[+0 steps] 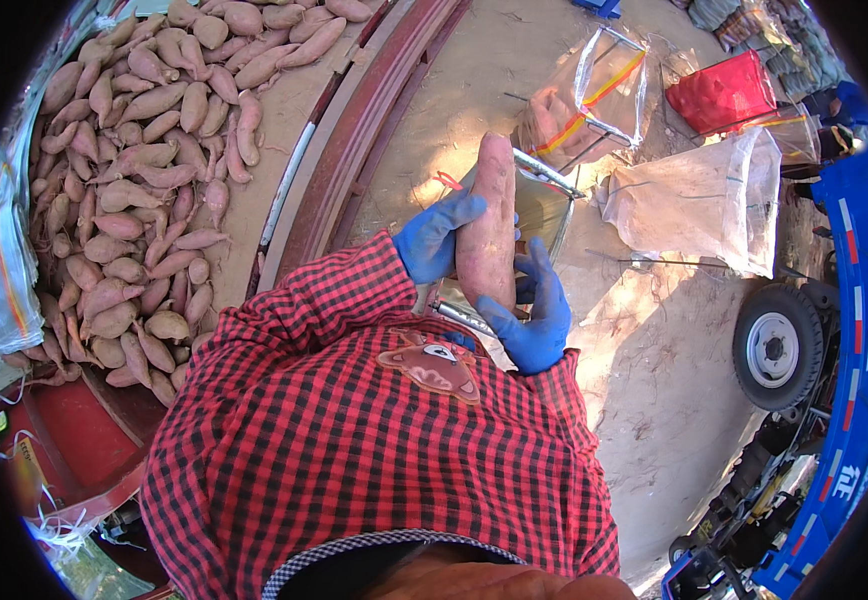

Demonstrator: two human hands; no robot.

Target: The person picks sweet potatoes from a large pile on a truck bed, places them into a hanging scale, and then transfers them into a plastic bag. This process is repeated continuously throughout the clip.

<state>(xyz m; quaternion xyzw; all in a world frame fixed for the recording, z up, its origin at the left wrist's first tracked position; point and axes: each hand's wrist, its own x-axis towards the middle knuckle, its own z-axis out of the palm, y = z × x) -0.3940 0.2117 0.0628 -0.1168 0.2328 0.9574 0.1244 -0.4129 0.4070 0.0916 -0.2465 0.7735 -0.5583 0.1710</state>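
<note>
A long pinkish sweet potato (488, 225) is held lengthwise before my chest. My left hand (434, 236), in a blue glove, grips its left side near the upper half. My right hand (535, 311), gloved in blue too, has its thumb and fingers around the lower end. Beneath the sweet potato stands a bag on a metal frame (546, 206), partly hidden by my hands. To the left, a large heap of sweet potatoes (133, 187) lies on a flat bed.
A red metal side rail (366, 112) borders the heap. On the ground beyond stand a mesh bag on a frame (561, 124), a pale mesh bag (685, 202) and a red bag (723, 94). A blue truck (858, 277) with a black tyre (775, 345) is at the right.
</note>
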